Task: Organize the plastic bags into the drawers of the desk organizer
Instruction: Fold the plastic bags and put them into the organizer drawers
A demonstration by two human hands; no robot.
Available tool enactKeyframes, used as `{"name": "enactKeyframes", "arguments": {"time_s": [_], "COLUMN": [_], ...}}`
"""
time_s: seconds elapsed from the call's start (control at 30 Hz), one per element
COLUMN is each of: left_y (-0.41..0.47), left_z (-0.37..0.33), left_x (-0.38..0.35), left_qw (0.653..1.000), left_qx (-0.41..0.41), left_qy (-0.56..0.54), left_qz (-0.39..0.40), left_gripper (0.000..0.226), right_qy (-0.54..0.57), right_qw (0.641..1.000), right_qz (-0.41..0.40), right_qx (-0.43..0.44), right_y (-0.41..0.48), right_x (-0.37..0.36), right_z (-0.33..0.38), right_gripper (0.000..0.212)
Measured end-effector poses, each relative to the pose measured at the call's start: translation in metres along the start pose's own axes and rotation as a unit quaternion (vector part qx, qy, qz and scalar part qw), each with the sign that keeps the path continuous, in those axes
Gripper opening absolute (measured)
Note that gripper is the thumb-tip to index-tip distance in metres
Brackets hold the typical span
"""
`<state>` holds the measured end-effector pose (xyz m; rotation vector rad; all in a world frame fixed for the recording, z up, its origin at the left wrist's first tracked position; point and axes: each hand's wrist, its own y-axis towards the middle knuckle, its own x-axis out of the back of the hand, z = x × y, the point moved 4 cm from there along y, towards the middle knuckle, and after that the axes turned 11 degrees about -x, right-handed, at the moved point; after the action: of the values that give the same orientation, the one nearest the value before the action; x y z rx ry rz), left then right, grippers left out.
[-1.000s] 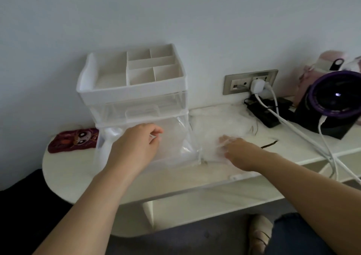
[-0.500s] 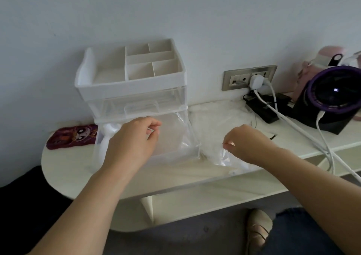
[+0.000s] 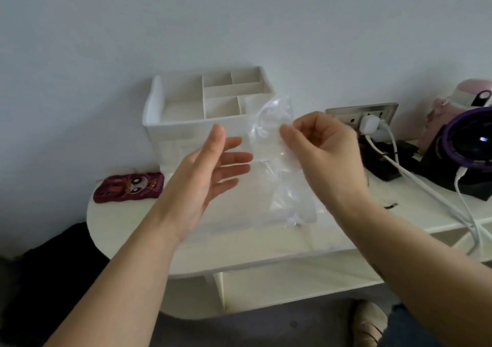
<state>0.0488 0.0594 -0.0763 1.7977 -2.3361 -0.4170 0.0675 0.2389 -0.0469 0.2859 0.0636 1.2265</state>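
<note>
Now lifts plastic bag [image 3: 277,160] clear of the desk [image 3: 127,229], unlike half a second back. Pinches its upper part with right hand [image 3: 324,155], thumb against curled fingers. Holds it mid-air in front of desk organizer [image 3: 183,131], at the right front corner. Clear, crumpled, lower end hanging just above the desktop.

Also raises left hand [image 3: 202,176] off the lower drawer: palm toward the bag, fingers straight and spread, gripping nothing. Fingertips just beside the bag; contact unclear.

Behind the hands: organizer against the wall, open-top compartments visible. Drawers mostly hidden by hands and bag; can't tell whether pulled out or closed.

Left of organizer: dark red cartoon pouch [image 3: 129,191], flat, near the rounded desk end.

Right of right hand: wall socket [image 3: 343,113] with white plug [image 3: 368,124], white cables [image 3: 426,192] trailing across the desk and over the front edge, purple-rimmed black device [image 3: 468,155], pink bottle [image 3: 471,96] behind it.

Crowded on the right. Bare desktop along the front edge and at the left end.

Shoe [image 3: 370,322] on the floor below.
</note>
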Motion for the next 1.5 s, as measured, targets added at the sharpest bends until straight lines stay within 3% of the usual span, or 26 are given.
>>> {"name": "enactKeyframes", "arguments": {"time_s": [0.07,0.13,0.23,0.33,0.47,0.57,0.67,0.73,0.8,0.9,1.03,1.13,1.23,1.33,1.43,1.5], "left_y": [0.0,-0.001,-0.002,-0.005,-0.007,-0.006,-0.004,-0.002,-0.001,-0.003,-0.001,0.001,0.002,0.001,0.0,-0.002], "left_z": [-0.002,-0.004,0.001,0.011,0.013,0.013,0.009,0.006,0.004,0.005,0.004,0.003,0.0,-0.004,-0.01,-0.017], "left_x": [0.004,0.009,0.02,0.04,0.061,0.069,0.074,0.073,0.072,0.074,0.072,0.069,0.066,0.064,0.063,0.061], "left_qw": [0.996,0.992,0.99,0.974,0.977,0.979,0.935,0.873,0.823,0.819,0.844,0.922,0.972,0.99,0.993,0.995], "left_qx": [0.032,0.032,0.065,0.128,0.159,0.146,0.091,0.048,0.018,0.011,0.0,0.021,0.057,0.095,0.087,0.061], "left_qy": [-0.081,-0.119,-0.121,-0.133,-0.063,0.084,0.335,0.482,0.563,0.566,0.526,0.371,0.211,0.023,-0.047,-0.075], "left_qz": [0.03,0.036,-0.041,-0.131,-0.124,-0.111,-0.068,-0.056,-0.07,-0.097,-0.103,-0.106,-0.092,-0.105,-0.071,-0.034], "left_gripper": [0.087,0.064,0.029,0.028,0.025,0.023,0.023,0.019,0.013,0.036,0.028,0.022,0.023,0.026,0.029,0.027], "right_qy": [-0.058,-0.119,-0.148,-0.15,-0.258,-0.417,-0.504,-0.518,-0.535,-0.555,-0.539,-0.472,-0.362,-0.27,-0.248,-0.251], "right_qw": [0.998,0.99,0.982,0.977,0.948,0.872,0.807,0.793,0.778,0.76,0.788,0.841,0.89,0.912,0.936,0.943], "right_qz": [0.03,0.064,0.118,0.15,0.186,0.253,0.305,0.319,0.329,0.339,0.294,0.237,0.187,0.133,0.129,0.155], "right_qx": [0.019,0.028,0.015,-0.01,-0.015,0.036,0.045,0.034,0.025,0.009,0.047,0.121,0.206,0.279,0.213,0.155], "right_y": [-0.003,-0.005,-0.007,-0.006,0.0,0.001,0.0,0.003,0.007,0.012,0.016,0.01,-0.005,-0.015,-0.01,-0.006], "right_x": [-0.03,-0.057,-0.077,-0.079,-0.081,-0.088,-0.093,-0.093,-0.095,-0.093,-0.089,-0.091,-0.091,-0.084,-0.079,-0.079], "right_z": [0.003,-0.001,-0.009,-0.017,-0.028,-0.04,-0.054,-0.057,-0.058,-0.057,-0.042,-0.026,-0.011,-0.002,-0.002,-0.002], "right_gripper": [0.013,0.011,0.024,0.034,0.021,0.028,0.05,0.057,0.061,0.06,0.042,0.024,0.014,0.025,0.056,0.063]}}
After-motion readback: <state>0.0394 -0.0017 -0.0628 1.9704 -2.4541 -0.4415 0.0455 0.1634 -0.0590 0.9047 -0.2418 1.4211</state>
